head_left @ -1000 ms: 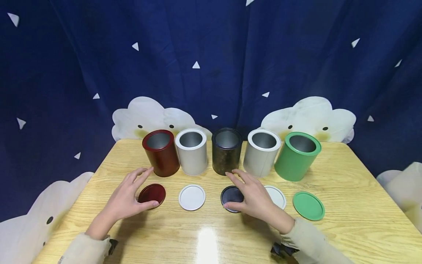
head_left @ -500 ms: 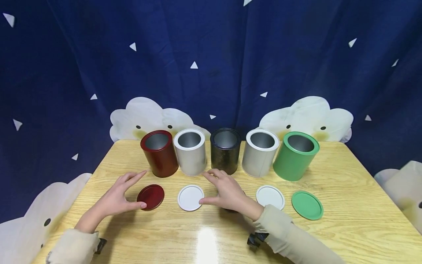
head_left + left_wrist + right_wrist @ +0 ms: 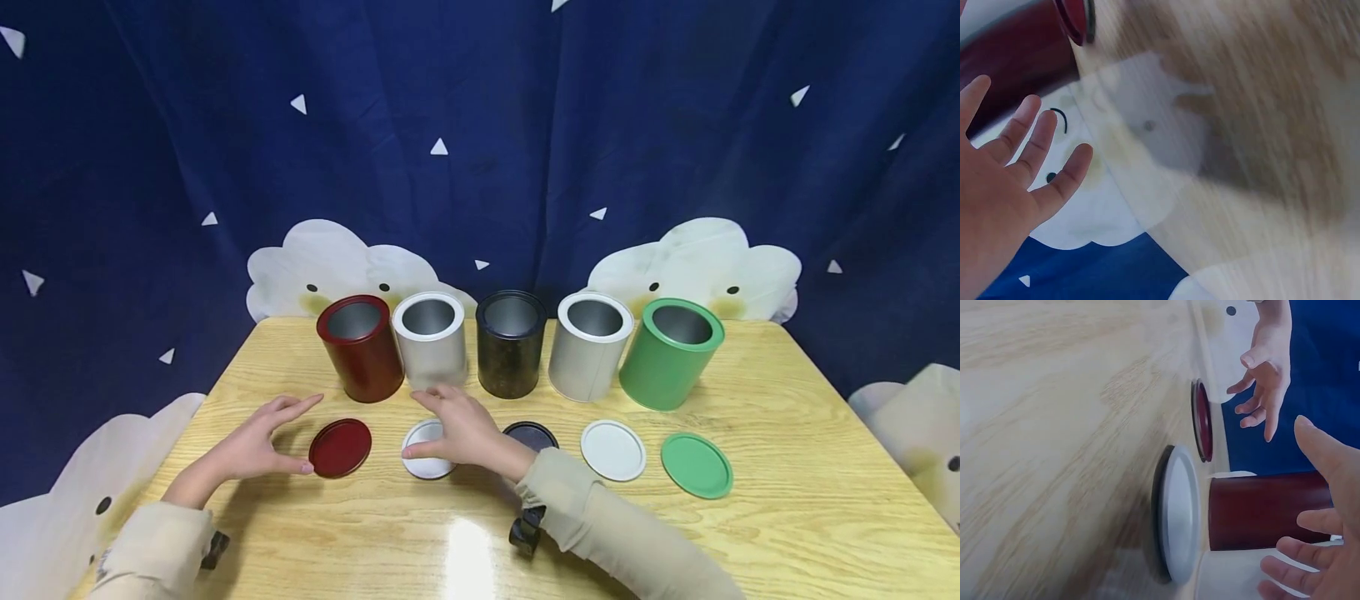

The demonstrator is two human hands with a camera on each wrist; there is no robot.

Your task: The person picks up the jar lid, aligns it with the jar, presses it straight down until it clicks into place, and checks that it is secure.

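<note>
My right hand (image 3: 467, 429) hovers with spread thumb and fingers over a white lid (image 3: 429, 468), partly covering it. In the right wrist view that lid (image 3: 1180, 512) lies on the table below the bare fingers. My left hand (image 3: 255, 447), fingers extended and holding nothing, is just left of a dark red lid (image 3: 340, 448), thumb tip at its edge. Behind the lids stand uncovered cans: dark red (image 3: 363, 358), white (image 3: 433, 350), black (image 3: 512, 350), a second white (image 3: 588, 354) and green (image 3: 670, 358). In the left wrist view the left palm (image 3: 991, 200) shows near the red can (image 3: 1022, 62).
Right of the hands lie a black lid (image 3: 534, 435), partly behind the right wrist, another white lid (image 3: 613, 450) and a green lid (image 3: 697, 467). The wooden table (image 3: 360, 542) ends behind the cans at a blue curtain (image 3: 480, 100) with clouds.
My right hand has swept left from above the black lid to above the left white lid. The left hand has drifted slightly left, off the red lid. Lids and cans stay in place.
</note>
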